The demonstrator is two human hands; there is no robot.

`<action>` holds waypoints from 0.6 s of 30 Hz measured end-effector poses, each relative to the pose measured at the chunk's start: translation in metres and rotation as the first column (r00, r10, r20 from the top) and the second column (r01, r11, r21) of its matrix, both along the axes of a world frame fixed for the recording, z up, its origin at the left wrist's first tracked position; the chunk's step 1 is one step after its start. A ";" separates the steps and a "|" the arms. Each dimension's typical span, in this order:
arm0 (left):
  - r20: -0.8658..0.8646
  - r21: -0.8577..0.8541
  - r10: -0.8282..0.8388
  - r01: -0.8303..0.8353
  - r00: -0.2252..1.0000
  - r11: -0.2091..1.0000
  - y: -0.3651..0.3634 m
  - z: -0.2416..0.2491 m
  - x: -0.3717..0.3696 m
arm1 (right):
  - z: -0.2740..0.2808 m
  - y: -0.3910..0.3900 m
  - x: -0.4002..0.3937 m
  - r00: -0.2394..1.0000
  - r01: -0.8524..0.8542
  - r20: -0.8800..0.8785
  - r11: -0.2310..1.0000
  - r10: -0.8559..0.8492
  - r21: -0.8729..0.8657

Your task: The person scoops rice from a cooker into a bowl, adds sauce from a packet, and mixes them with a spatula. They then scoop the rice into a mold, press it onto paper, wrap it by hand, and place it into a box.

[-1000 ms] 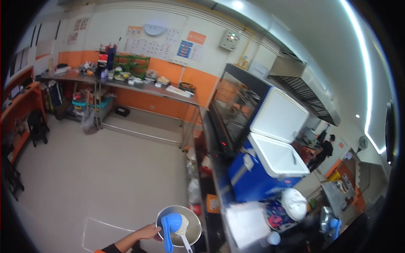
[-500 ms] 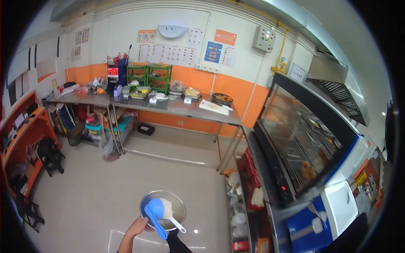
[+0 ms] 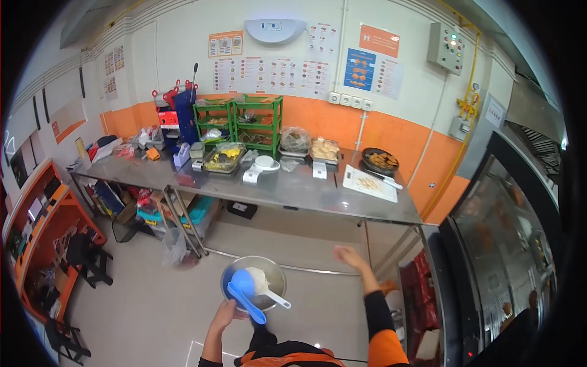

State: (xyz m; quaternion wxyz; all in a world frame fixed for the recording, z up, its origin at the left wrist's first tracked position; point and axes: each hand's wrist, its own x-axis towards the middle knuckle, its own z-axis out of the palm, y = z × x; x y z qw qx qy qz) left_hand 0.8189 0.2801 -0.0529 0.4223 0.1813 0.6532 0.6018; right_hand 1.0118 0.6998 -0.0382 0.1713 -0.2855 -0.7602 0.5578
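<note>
My left hand (image 3: 227,314) grips the near left rim of a round steel bowl (image 3: 280,282), its thumb at the edge and its fingers partly hidden below. In the bowl lie a blue ladle (image 3: 243,284), its handle sticking out over the near rim, and a utensil with a white handle (image 3: 278,299) pointing right. A white mass (image 3: 259,281), perhaps flour, shows beside the ladle; I cannot make out its kind. My right hand (image 3: 351,257) hangs in the air to the right of the bowl, touching nothing, slightly blurred with its fingers stretched out.
Ahead runs a steel table (image 3: 287,194) bearing a white cutting board (image 3: 370,183), a black pan of browned food (image 3: 380,160), food trays and a green rack (image 3: 257,125). A glass-fronted cabinet (image 3: 501,244) stands on the right. Black stools (image 3: 88,257) are at left.
The steel table is now closer. My right hand and sleeve have come into view at right. The bowl is still in my left hand, with the utensils in it.
</note>
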 end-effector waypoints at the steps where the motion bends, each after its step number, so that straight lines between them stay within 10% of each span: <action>1: -0.007 0.002 -0.018 0.018 1.000 1.000 0.022 -0.004 -0.028 | -0.025 0.033 -0.067 0.989 -0.145 0.026 0.986 0.144 0.077; 6: -0.065 0.081 -0.058 0.063 0.996 0.995 0.150 -0.010 -0.158 | -0.045 0.121 -0.327 0.994 0.033 -0.100 0.752 0.044 0.659; 13: -0.012 -0.039 -0.158 0.158 0.987 0.987 0.308 -0.010 -0.284 | -0.046 0.242 -0.492 0.908 0.384 -0.169 0.596 -0.384 0.706; 18: 0.028 -0.113 -0.212 0.214 0.977 0.970 0.383 -0.022 -0.325 | -0.062 0.297 -0.517 0.911 -0.044 0.291 0.635 -0.291 0.771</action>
